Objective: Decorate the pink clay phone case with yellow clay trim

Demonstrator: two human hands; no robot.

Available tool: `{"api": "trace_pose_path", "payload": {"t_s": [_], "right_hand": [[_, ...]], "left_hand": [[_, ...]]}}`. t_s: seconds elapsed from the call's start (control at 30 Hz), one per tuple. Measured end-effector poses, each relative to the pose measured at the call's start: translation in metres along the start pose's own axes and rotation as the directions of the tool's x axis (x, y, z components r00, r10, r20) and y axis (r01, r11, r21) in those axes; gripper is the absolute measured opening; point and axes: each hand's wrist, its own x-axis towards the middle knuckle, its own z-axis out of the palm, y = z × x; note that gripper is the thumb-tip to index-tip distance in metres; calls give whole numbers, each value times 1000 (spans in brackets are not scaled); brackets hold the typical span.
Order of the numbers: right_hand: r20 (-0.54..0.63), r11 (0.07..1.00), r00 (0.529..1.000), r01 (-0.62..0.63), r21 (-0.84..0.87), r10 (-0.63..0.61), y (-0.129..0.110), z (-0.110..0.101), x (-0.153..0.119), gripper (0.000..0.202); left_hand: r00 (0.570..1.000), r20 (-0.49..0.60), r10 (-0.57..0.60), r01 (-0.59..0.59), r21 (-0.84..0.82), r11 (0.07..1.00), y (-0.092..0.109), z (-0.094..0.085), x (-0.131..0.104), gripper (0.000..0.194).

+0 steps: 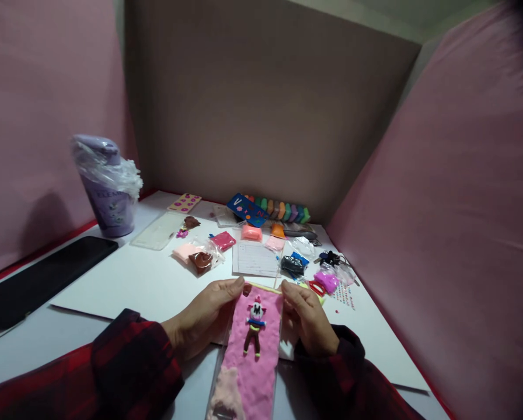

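Note:
Both hands hold a clear phone case (261, 373) covered in lumpy pink clay, tilted toward me. My left hand (211, 309) pinches its far left corner, and my right hand (309, 318) grips the far right corner, thumbs on top. A small clay figure (255, 326) with a white head, blue top and dark brown legs lies on the pink layer. Along the far edge runs a thin yellow strip, with a brown patch at the left corner. Pale peach clay (227, 385) covers the near left part, around a dark opening. The undersides of my fingers are hidden behind the case.
A white board (147, 291) carries several clay packets, including a black one (292, 265) and a magenta one (327, 281). A lined paper (256, 259) lies mid-board. Keys (330, 258) are at right. At left are a purple tumbler (112, 204) and a black phone (46, 280).

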Motion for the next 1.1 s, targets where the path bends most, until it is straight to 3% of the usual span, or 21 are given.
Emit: {"api": "trace_pose_path", "payload": {"t_s": [0.2,0.43,0.83,0.97,1.1], "right_hand": [[-11,992,998,-67,111,69,0,3,0,47],[-76,999,997,6,47,-2,0,6,2,44],[-39,986,998,-47,159,54,2,4,5,40],[-61,972,995,-67,226,82,1,4,6,40],[-99,964,993,-32,264,60,-3,6,7,39]], "left_hand": [[998,-56,-1,-2,-52,999,2,-5,5,31],[994,-78,-71,63,-98,993,3,-3,6,33],[994,-69,-88,80,-114,990,6,1,7,34],[995,-76,-65,62,-47,997,5,1,7,34],[992,-62,-110,115,69,991,5,3,5,33]]}}
